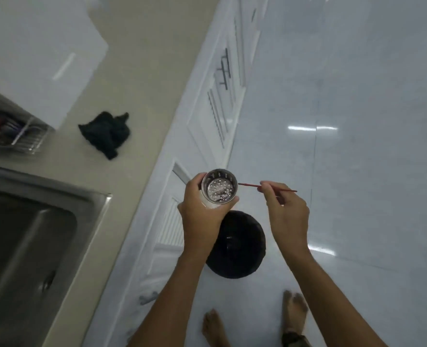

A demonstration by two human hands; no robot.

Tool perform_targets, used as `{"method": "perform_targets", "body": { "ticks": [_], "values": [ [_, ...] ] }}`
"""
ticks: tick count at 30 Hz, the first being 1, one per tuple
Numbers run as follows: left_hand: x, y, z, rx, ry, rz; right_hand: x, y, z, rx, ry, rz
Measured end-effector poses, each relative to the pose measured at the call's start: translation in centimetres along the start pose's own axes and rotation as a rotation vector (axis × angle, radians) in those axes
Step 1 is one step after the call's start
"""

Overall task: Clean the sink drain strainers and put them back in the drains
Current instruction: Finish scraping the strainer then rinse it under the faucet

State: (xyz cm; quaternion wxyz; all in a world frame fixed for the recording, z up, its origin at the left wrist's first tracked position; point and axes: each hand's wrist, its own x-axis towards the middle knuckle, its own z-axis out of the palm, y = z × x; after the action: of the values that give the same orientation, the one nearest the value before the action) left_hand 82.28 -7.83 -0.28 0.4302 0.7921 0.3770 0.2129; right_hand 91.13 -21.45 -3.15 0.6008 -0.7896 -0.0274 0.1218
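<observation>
My left hand (200, 212) grips a round steel drain strainer (219, 188), a perforated cup whose open side faces the camera. My right hand (286, 209) pinches a thin red stick (248, 185) between thumb and fingers; its tip points at the strainer's right rim. Both hands are held over a black round bin (242, 246) on the floor. The steel sink (32, 234) lies at the lower left, set in the beige countertop (142, 101); its drain shows as a dark blurred spot.
A crumpled dark cloth (107, 132) lies on the countertop. A wire dish rack (14, 136) stands beyond the sink at the left edge. White cabinet doors (207, 126) with bar handles run below the counter. My bare feet (295, 306) stand on glossy white floor tiles.
</observation>
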Motion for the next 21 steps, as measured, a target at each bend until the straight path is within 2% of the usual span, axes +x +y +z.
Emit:
{"method": "perform_targets", "body": {
  "ticks": [5,10,14,18,21],
  "values": [
    [1.1,8.0,-6.9,-0.053,0.158,0.084,0.1,-12.0,-0.5,0.099,-0.038,-0.156],
    [0.8,9.9,-15.2,-0.061,0.334,0.061,-2.7,-19.7,3.4,0.146,-0.169,-0.258],
    [-1.9,7.3,-22.7,-0.035,0.467,-0.036,-7.5,-23.0,8.0,0.132,-0.351,-0.307],
    [-6.3,2.0,-30.4,0.016,0.639,-0.21,-13.2,-24.6,12.9,0.099,-0.525,-0.36],
    [-9.3,-3.1,-35.4,0.104,0.615,-0.365,-17.4,-24.8,16.6,0.057,-0.648,-0.408]
  ]
}}
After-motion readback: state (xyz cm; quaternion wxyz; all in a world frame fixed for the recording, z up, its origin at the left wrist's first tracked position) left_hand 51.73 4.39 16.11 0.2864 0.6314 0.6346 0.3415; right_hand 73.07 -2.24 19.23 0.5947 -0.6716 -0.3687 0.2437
